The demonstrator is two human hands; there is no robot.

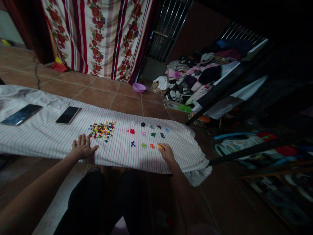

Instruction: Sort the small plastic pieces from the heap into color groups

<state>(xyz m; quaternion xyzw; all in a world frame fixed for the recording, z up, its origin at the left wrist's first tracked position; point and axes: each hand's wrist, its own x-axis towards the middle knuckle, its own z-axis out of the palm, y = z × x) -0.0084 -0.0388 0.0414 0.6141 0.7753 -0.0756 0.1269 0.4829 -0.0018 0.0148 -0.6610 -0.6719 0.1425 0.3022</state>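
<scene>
A striped sheet (137,163) lies stretched out in front of the seated person. The person's left hand (81,147) rests open near the sheet's near edge, palm down and fingers spread, just beside a heap of small coloured plastic pieces (101,130). To the right of that heap, along the sheet, separate pieces (151,134) lie spaced apart in loose rows. The right hand (167,153) is curled, its fingertips (162,147) closed on a small yellow piece (160,147) at the end of the nearer row. Two smartphones (21,115) lie towards the sheet's left end, well apart from the heap, and a purple basin (139,87) sits on the tiles beyond the sheet's far edge.
</scene>
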